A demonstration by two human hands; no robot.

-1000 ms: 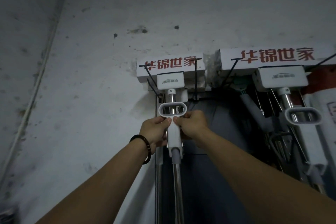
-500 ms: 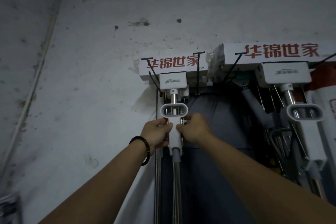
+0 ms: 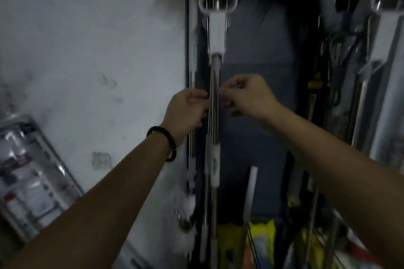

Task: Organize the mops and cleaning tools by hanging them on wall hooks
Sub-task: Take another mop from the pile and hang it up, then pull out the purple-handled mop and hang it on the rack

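At the far left, low down, a metal rack (image 3: pixel 32 170) of blurred items leans against the grey wall (image 3: pixel 87 39). Right of it, the left hand (image 3: pixel 185 111), with a dark bracelet (image 3: pixel 169 144) on its wrist, reaches up to the mop (image 3: pixel 215 72) that hangs upright along the wall's edge. Its fingers (image 3: pixel 200 96) curl against the left side of the thin metal shaft, below the mop's white handle block and oval loop. The right hand (image 3: pixel 251 96) meets the shaft from the other side, fingertips (image 3: pixel 223 94) pinched at the rod; whether either hand truly clamps it is blurred and cannot be told. Lower, a white tube (image 3: pixel 251 185) stands just right of the shaft, above yellow packaging (image 3: pixel 260 236). At the far right a second mop (image 3: pixel 384 28) hangs among dark tools.
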